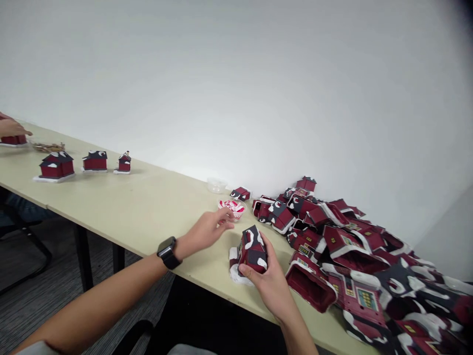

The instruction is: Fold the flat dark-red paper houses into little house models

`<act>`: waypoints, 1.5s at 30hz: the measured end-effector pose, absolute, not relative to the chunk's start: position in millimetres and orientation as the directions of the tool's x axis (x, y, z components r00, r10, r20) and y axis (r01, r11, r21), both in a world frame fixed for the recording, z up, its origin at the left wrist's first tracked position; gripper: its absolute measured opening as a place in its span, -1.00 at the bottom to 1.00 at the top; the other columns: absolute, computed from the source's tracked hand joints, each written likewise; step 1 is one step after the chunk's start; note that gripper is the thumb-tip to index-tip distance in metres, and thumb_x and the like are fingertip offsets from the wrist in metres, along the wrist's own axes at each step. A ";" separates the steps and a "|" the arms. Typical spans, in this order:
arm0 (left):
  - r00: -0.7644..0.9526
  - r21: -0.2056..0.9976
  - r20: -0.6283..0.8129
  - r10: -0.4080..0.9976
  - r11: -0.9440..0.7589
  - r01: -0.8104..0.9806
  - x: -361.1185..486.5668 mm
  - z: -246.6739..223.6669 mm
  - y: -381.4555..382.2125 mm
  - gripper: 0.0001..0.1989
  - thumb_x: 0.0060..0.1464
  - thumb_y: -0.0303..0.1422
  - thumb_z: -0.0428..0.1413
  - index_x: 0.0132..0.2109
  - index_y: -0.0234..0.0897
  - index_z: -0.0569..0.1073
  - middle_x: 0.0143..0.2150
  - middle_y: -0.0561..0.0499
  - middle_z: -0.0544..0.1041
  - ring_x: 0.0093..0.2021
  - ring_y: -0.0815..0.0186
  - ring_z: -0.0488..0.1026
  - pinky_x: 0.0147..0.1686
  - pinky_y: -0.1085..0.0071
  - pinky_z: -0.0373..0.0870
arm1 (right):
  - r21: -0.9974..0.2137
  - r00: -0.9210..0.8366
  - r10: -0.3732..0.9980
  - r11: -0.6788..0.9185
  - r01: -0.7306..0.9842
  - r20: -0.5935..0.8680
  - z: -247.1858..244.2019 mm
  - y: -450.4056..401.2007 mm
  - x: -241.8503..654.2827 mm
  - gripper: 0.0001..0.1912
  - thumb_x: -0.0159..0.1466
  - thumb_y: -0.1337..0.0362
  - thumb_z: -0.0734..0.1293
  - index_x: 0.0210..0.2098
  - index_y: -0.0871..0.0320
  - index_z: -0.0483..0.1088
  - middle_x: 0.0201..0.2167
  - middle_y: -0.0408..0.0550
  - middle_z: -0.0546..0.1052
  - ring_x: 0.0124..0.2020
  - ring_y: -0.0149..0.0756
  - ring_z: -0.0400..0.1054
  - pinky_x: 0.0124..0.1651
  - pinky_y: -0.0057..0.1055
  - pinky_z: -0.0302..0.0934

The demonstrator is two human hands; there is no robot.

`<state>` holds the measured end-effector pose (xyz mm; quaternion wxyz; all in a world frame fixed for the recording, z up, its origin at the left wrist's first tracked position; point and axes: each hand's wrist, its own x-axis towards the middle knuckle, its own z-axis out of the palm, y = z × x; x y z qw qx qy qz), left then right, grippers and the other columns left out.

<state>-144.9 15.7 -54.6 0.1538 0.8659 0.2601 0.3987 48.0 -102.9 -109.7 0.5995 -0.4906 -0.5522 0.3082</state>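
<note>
My right hand (271, 278) grips a small dark red house (252, 250) with a dark, white-patched roof and a white snowy base, tilted over the table near its front edge. My left hand (210, 228), with a black watch on the wrist, is at the near side of a clear bowl (242, 209) of red and white pieces. Its fingers are apart and reach towards the bowl's rim; nothing shows between them.
A large heap of similar houses (347, 241) covers the table's right side. A clear container (217, 185) stands near the wall. Farther left on the table (148, 197) are several upright houses (57, 166), a dish of brown pieces (48, 147) and another person's hand (13, 128).
</note>
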 end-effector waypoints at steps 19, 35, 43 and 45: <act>0.554 0.196 0.342 0.759 -0.635 0.748 -147.7 -56.3 112.1 -0.69 0.16 -0.15 0.12 -0.33 -0.34 0.52 -0.34 -0.21 0.59 -0.31 0.12 0.49 -0.29 0.31 0.29 | -0.926 0.343 0.863 0.313 0.211 0.370 -110.2 -101.6 48.2 0.04 0.02 0.10 0.55 0.42 0.01 0.11 0.24 0.03 0.44 0.13 -0.04 0.42 0.28 -0.10 0.23; 0.722 0.336 0.381 0.577 -0.814 0.473 -135.9 -67.9 73.5 -0.67 0.40 -0.31 -0.21 -0.10 -0.31 0.42 -0.10 -0.18 0.55 -0.13 0.14 0.49 -0.08 0.27 0.36 | -0.923 0.372 0.846 0.332 0.193 0.382 -109.4 -101.9 48.1 0.06 -0.01 0.10 0.57 0.41 0.07 0.14 0.19 0.06 0.48 0.11 -0.02 0.43 0.23 -0.11 0.27; 0.666 0.360 0.680 0.305 -0.931 0.059 -122.9 -50.8 20.7 -0.80 0.38 -0.37 0.00 0.02 -0.27 0.48 -0.05 -0.08 0.60 -0.08 0.25 0.53 -0.05 0.35 0.41 | -0.932 0.355 0.892 0.341 -0.120 0.281 -112.5 -102.6 50.0 0.01 -0.03 0.05 0.65 0.33 0.07 0.25 0.09 0.05 0.57 0.04 -0.03 0.49 0.19 -0.10 0.33; 0.632 0.401 0.718 0.291 -0.916 -0.034 -117.9 -50.9 5.7 -0.82 0.36 -0.38 0.06 0.03 -0.27 0.49 -0.06 -0.07 0.62 -0.08 0.27 0.56 -0.07 0.38 0.45 | -0.911 0.301 0.922 0.326 -0.255 0.245 -112.7 -103.5 50.6 -0.09 -0.02 0.05 0.66 0.25 0.07 0.34 0.05 0.03 0.60 0.05 -0.04 0.49 0.21 -0.09 0.31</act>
